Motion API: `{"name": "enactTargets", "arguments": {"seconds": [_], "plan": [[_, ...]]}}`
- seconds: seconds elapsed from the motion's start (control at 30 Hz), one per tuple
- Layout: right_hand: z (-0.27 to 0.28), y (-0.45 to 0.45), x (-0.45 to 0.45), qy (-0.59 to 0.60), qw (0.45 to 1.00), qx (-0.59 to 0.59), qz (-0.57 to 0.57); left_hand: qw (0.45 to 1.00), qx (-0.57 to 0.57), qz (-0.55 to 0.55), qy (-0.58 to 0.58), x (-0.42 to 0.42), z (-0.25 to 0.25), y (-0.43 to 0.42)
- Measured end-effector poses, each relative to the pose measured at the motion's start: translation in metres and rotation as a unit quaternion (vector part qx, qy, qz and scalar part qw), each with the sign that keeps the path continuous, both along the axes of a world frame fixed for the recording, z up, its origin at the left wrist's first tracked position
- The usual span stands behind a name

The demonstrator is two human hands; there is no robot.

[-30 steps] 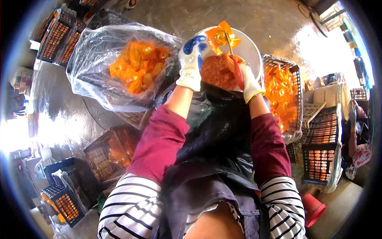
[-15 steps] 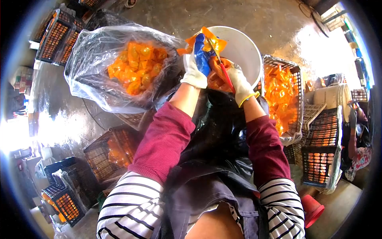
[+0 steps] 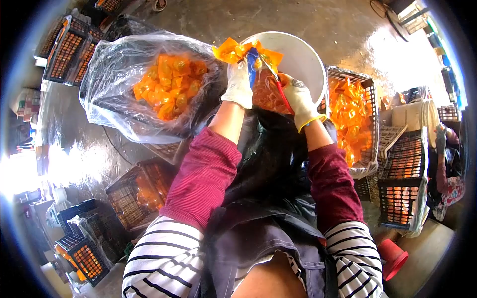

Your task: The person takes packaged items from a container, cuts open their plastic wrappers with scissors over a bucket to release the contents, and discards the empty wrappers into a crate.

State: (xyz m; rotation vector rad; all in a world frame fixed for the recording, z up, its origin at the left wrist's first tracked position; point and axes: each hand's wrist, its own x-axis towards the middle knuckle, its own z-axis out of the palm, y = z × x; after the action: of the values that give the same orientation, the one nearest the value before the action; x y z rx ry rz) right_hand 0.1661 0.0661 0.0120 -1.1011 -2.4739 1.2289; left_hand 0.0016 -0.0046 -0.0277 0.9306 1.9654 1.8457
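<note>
My left hand [image 3: 242, 82], in a white glove with a blue palm, is closed around several orange plastic packets [image 3: 229, 51], which fan out past its fingertips. In my right hand [image 3: 296, 99], gloved in white and orange, is a red-handled cutting tool [image 3: 283, 93]; whether it is a knife or scissors I cannot tell. Its thin blade points up and left, against the packets. Both hands are over the near side of a white bucket [image 3: 304, 54], where wet reddish-orange contents [image 3: 268, 98] show between them.
Left of the bucket, a clear plastic liner [image 3: 112, 74] holds a heap of orange packets [image 3: 171, 84]. A lined black crate [image 3: 371, 107] of packets [image 3: 345, 119] stands at the right. Stacked crates [image 3: 401, 193], a red container [image 3: 392, 259] and another person [image 3: 449, 169] are farther right.
My left hand has shifted slightly left and turned, and the packets have spread leftward. More of the bucket's contents shows between my hands. My right hand stays almost in place with the tool.
</note>
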Motion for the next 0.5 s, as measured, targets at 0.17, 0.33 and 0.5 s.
{"name": "enactTargets", "arguments": {"seconds": [0.17, 0.33, 0.5], "plan": [[0.020, -0.006, 0.002, -0.049, 0.995, 0.088, -0.010, 0.996, -0.011, -0.018, -0.085, -0.003, 0.010, -0.002], [0.039, -0.011, 0.006, -0.072, 0.994, 0.083, -0.011, 0.981, 0.005, -0.036, -0.189, 0.003, 0.023, -0.007], [0.045, -0.013, 0.010, -0.049, 0.993, 0.106, -0.007, 0.917, 0.085, -0.139, -0.363, 0.005, 0.039, -0.017]]}}
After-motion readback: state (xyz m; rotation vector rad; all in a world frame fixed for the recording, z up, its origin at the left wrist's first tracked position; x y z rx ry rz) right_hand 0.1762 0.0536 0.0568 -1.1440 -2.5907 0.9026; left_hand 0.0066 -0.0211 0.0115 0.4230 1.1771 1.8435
